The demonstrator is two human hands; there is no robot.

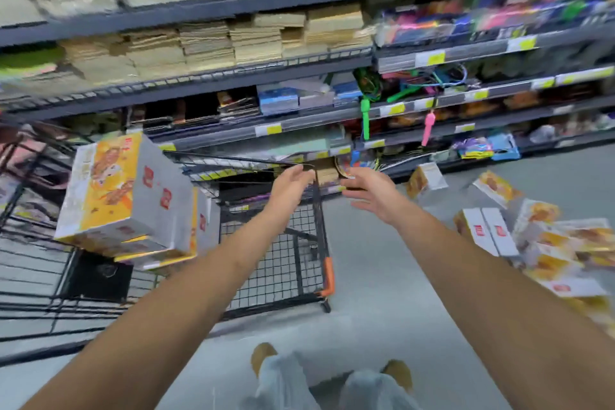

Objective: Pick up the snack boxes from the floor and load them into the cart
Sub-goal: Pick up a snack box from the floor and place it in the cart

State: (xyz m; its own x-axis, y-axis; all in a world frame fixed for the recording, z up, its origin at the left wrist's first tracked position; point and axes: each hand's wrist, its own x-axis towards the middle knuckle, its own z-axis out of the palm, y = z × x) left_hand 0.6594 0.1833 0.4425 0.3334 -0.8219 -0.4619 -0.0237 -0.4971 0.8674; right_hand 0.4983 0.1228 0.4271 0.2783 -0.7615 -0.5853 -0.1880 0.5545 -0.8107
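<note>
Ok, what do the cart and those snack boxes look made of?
Cart: black wire mesh on a tube frame, probably painted metal; its orange corner guard looks like plastic or rubber. Snack boxes: printed cardboard, judging by flat faces and sharp folded edges; blur hides any gloss.

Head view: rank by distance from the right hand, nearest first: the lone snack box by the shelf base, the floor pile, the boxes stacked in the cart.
1. Lone snack box: just right of the right hand, at the shelf base.
2. Floor pile: farther right and lower.
3. Stacked boxes: far left in the cart, beyond the left hand.
</note>
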